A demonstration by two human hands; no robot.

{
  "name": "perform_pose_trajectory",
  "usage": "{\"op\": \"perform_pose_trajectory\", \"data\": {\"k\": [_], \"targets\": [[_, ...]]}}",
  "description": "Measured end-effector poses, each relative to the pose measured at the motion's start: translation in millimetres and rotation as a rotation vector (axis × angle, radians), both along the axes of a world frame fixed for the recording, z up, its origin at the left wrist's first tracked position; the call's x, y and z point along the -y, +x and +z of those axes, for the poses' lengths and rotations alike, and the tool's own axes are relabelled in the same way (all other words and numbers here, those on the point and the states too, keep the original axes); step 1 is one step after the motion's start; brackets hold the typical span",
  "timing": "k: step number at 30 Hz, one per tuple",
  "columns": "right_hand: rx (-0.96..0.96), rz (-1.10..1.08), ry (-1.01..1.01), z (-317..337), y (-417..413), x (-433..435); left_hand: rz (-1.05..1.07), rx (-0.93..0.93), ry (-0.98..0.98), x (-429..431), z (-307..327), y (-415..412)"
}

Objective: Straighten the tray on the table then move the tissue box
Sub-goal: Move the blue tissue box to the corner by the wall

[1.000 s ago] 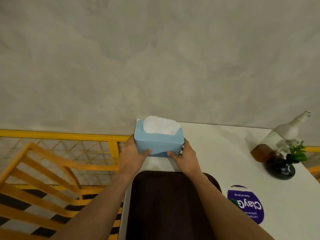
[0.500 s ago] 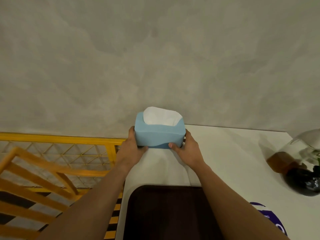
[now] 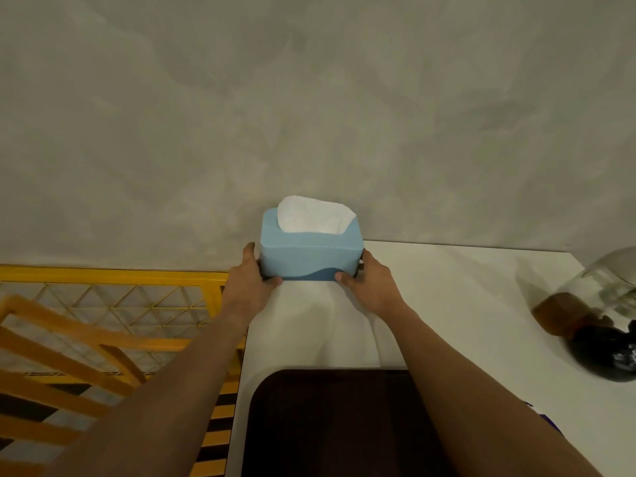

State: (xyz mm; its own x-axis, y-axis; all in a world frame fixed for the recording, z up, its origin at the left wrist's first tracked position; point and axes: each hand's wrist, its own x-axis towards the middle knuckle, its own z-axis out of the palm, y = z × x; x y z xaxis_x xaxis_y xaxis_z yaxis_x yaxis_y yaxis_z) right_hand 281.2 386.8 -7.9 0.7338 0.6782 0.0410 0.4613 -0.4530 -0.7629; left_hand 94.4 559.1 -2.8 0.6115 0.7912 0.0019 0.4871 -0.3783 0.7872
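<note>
A light blue tissue box (image 3: 309,253) with a white tissue sticking out of its top sits at the far left corner of the white table (image 3: 447,304), close to the grey wall. My left hand (image 3: 249,284) grips its left end and my right hand (image 3: 370,287) grips its right end. I cannot tell whether the box rests on the table or hangs just above it. A dark brown tray (image 3: 330,425) lies on the table near me, squared to the table's edge, between my forearms.
At the right edge stand a black vase (image 3: 605,356), a brown object (image 3: 561,311) and a blurred glass piece (image 3: 612,280). A purple sticker (image 3: 537,413) peeks out beside my right forearm. Left of the table are a yellow mesh fence (image 3: 113,294) and orange wooden slats (image 3: 51,356).
Both hands have carried the tissue box away from the tray toward the table's far left corner near the wall. The view has tilted, so the tray now sits lower in the frame.
</note>
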Motion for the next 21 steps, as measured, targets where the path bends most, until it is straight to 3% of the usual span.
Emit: {"op": "perform_pose_trajectory", "data": {"k": [21], "targets": [[0.005,0.034,-0.134,2.0,3.8,-8.2,0.003,-0.026,-0.033,-9.5,-2.1,8.4]]}}
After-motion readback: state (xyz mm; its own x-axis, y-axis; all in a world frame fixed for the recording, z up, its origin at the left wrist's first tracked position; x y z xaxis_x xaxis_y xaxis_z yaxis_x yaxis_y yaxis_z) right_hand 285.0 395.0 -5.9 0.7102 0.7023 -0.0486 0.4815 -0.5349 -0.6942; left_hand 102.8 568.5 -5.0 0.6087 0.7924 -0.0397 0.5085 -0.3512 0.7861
